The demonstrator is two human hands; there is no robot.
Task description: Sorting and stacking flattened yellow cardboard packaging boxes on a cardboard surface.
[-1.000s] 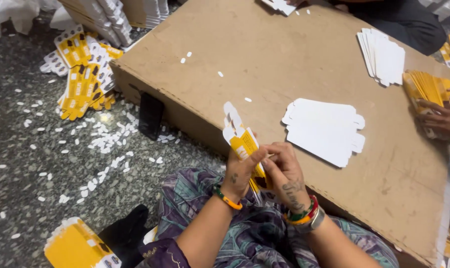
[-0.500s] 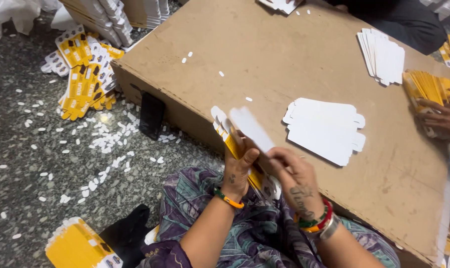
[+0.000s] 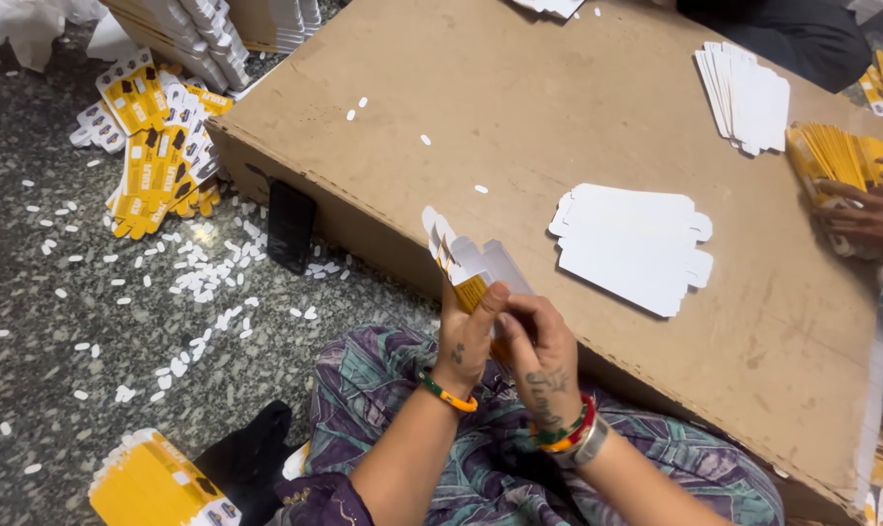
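One carton blank [image 3: 466, 263] is being worked above the lap, at the near edge of the board [image 3: 519, 117]. It is being pinched shut-fingered by both the left hand [image 3: 469, 331] and the right hand [image 3: 539, 356]. A white pile [image 3: 632, 244] is lying flat on the board, probably done; flat yellow stacks [image 3: 159, 156] are sitting on the floor (likely still to do). Progress is being judged as partial.
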